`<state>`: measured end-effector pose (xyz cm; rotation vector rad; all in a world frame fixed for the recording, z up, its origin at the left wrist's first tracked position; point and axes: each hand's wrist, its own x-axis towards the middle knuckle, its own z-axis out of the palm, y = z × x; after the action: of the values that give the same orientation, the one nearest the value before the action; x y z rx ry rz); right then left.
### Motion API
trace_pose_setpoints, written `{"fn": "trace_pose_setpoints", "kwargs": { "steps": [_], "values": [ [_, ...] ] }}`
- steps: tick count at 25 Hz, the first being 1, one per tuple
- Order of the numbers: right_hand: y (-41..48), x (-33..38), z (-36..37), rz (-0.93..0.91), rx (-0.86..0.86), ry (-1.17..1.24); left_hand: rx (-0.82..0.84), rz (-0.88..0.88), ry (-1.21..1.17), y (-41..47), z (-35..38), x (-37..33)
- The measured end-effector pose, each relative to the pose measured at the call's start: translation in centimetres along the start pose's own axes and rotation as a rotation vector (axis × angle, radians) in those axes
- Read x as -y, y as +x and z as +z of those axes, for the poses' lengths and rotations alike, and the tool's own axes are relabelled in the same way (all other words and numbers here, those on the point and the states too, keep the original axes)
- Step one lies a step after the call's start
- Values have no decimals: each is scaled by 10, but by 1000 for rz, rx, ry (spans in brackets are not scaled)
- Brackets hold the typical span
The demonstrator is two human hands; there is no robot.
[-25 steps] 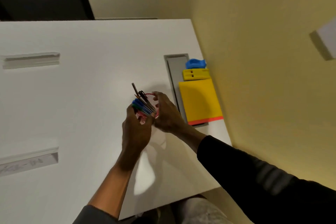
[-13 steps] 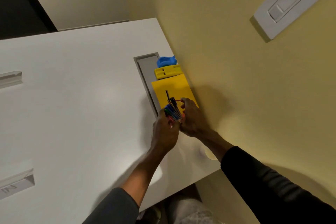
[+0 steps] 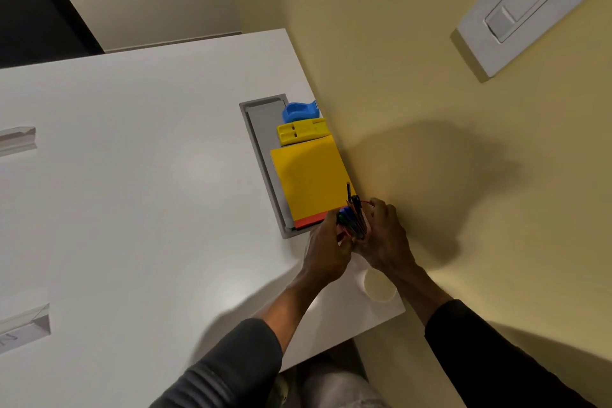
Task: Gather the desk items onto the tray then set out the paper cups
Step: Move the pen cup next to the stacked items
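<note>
risk: pen cup [image 3: 353, 221] tipping, pens spilling | cause: clamped by left hand [image 3: 326, 250] and right hand [image 3: 384, 240] over crowded tray [image 3: 265, 156] edge, against wall

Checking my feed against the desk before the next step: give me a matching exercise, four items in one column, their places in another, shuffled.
Items:
1. blue item
2. yellow notepad
3. pen holder
4. paper cup

Places:
A. held between both hands
B. far end of the grey tray
C. on the desk by its near corner
D. flat in the tray's middle

Pairs: 1-B, 2-D, 3-A, 4-C
</note>
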<state>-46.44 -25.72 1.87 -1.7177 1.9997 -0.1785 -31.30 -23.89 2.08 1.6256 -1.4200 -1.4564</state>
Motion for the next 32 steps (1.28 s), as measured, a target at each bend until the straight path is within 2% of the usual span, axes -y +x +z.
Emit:
{"fn": "trace_pose_setpoints", "kwargs": {
  "steps": [15, 18, 24, 32],
  "values": [
    [-2, -4, 21, 74, -86, -58, -6, 13, 54, 24, 13, 13],
    [-7, -3, 22, 109, -74, -129, 9, 16, 65, 23, 12, 11],
    [-12, 1, 25, 116, -106, -93, -12, 45, 80, 23, 13, 13],
    [-17, 5, 11, 177, -86, -172, -14, 49, 152, 23, 11, 15]
  ]
}}
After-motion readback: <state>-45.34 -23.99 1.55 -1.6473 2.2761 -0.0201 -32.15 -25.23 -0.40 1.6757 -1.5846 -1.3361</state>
